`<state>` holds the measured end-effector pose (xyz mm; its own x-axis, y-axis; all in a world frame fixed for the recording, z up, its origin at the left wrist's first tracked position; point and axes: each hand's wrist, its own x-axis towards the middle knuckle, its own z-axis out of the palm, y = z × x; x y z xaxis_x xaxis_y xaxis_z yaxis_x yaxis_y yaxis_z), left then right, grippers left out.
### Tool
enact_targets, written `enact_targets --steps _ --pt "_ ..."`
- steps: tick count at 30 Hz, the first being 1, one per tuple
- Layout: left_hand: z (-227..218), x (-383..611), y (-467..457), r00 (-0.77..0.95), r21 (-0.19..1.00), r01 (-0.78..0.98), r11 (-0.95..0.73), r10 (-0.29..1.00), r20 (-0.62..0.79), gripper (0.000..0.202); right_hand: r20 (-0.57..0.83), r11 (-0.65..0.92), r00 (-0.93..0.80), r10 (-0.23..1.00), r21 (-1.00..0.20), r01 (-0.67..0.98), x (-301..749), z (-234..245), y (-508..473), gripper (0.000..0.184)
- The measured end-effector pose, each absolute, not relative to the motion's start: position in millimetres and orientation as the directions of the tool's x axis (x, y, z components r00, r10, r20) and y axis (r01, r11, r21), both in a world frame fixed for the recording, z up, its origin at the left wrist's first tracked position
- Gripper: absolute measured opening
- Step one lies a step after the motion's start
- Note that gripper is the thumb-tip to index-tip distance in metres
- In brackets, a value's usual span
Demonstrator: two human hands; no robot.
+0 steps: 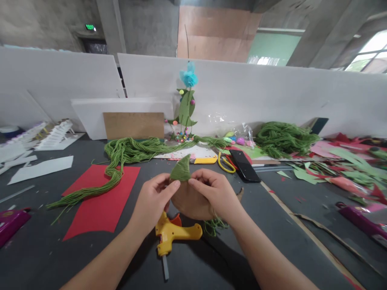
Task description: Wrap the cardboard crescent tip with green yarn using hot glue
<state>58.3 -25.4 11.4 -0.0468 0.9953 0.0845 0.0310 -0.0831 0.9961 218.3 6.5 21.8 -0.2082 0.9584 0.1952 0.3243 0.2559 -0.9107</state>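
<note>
Between both hands is a curved brown cardboard piece, its pointed tip covered with green yarn. My left hand pinches its left edge, the thumb lying just under the yarn-covered part. On the other side my right hand grips it, thumb and fingers closed near the lower border of the yarn. Loose green strands hang or lie below the right palm. A yellow glue gun with a glue stick poking out lies on the table beneath the hands, partly hidden by the cardboard.
Green yarn trails over red paper at left. Ahead lie a yellow utility knife, yellow-handled scissors and a black phone. A flower model stands behind; another yarn heap and paper scraps lie right.
</note>
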Motion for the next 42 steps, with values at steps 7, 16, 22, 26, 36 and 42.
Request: enact_targets --steps 7,16,22,26,36,42 --pt "6 61 -23 0.046 0.998 -0.055 -0.001 0.999 0.004 0.026 0.239 0.316 -0.223 0.945 -0.841 0.439 217 25 2 0.011" --pt "9 57 -22 0.063 0.996 0.042 0.074 0.995 -0.076 0.027 0.219 0.301 -0.225 0.950 -0.837 0.457 217 28 1 0.009" --pt "10 52 -18 0.101 0.984 -0.086 0.155 0.984 -0.146 0.023 0.215 0.305 -0.243 0.946 -0.845 0.440 219 27 4 0.009" --pt "12 51 -16 0.079 0.974 -0.174 0.148 0.987 -0.136 0.015 0.229 0.296 -0.219 0.949 -0.886 0.357 226 25 9 0.014" --pt "5 51 -12 -0.063 0.999 0.036 -0.018 0.998 0.020 0.032 0.179 0.215 -0.182 0.967 -0.956 0.200 232 25 15 0.018" --pt "-1 50 -11 -0.037 0.985 0.171 0.026 0.999 -0.020 0.048 0.170 0.213 -0.222 0.960 -0.959 0.185 230 23 15 0.016"
